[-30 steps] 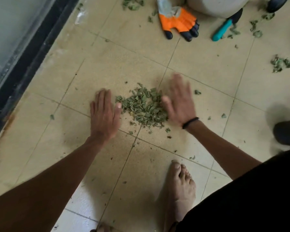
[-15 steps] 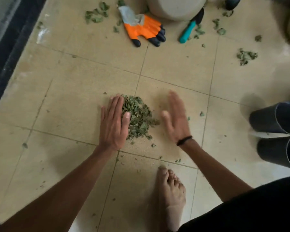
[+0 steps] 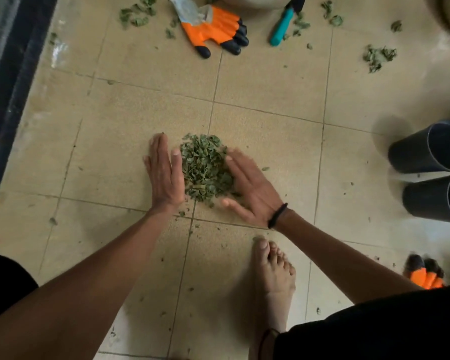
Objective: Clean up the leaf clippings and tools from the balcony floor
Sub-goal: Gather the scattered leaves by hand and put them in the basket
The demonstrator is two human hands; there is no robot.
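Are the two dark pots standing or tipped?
Tipped: both dark pots lie on their sides on the floor, rims facing right.

arms bare | black wristband (image 3: 277, 215) right wrist | black clothing (image 3: 374, 331) | foot (image 3: 274, 279) bare

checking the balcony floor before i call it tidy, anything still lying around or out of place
Yes. Besides the leaf pile between the left hand and right hand, loose clippings lie scattered near the top. An orange glove and a teal-handled tool lie on the tiles, and another glove at right.
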